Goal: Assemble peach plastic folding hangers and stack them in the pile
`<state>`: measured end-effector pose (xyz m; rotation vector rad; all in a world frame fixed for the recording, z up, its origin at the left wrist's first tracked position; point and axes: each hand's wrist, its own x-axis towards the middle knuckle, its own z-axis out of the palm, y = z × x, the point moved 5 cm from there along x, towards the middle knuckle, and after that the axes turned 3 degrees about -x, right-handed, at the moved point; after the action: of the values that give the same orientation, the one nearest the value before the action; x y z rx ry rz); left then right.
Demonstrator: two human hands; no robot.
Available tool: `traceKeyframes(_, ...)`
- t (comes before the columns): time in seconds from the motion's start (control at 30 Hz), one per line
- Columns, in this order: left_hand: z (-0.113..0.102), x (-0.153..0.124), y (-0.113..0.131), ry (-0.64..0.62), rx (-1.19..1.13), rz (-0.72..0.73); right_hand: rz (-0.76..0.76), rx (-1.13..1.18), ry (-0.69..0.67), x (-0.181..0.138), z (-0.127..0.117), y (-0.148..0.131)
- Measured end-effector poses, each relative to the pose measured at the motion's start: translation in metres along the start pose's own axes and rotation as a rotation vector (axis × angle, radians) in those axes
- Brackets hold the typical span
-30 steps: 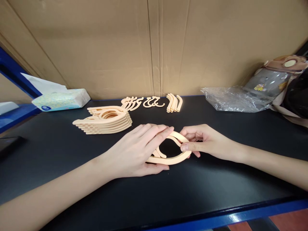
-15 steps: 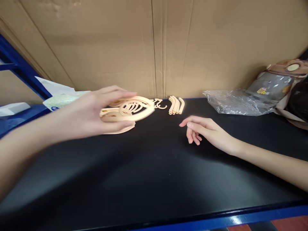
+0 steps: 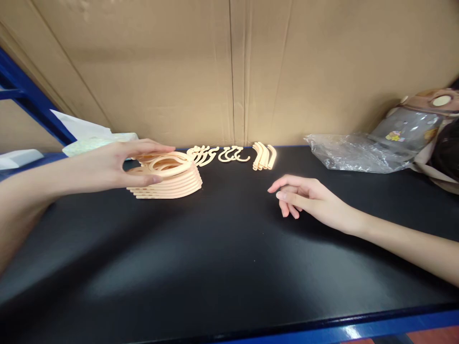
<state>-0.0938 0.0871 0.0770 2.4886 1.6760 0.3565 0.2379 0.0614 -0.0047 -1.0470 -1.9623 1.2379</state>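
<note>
A stack of beige looped plastic pieces [image 3: 172, 188], shaped like parts of clothes hangers, lies at the left back of the black table. My left hand [image 3: 122, 162] reaches over it from the left, with thumb and fingers around the rim of the topmost hanger piece [image 3: 182, 167], which rests on the stack. The palm side of that grip is partly hidden. Over the right half of the table hovers my right hand [image 3: 304, 196], fingers loosely bent and apart, holding nothing. Beige hooks [image 3: 233, 154] and short curved tubes [image 3: 263, 156] lie behind and between the hands.
A cardboard wall [image 3: 172, 71] stands along the back edge. Crumpled clear plastic [image 3: 358, 153] and a grey-brown bag [image 3: 405, 124] are at the right back. A tissue pack [image 3: 89, 143] sits behind my left wrist, beside a blue metal frame [image 3: 32, 110].
My left hand has moved left and back, bringing the looped hanger piece from above the table onto the stack. My right hand stays nearly in place.
</note>
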Motion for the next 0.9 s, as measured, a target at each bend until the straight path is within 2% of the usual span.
traceKeyframes(0.9,0.0048,-0.0003,0.0084,-0.033,0.018,0.028,-0.018,-0.061,-0.062,0.0006,0.003,0.0009)
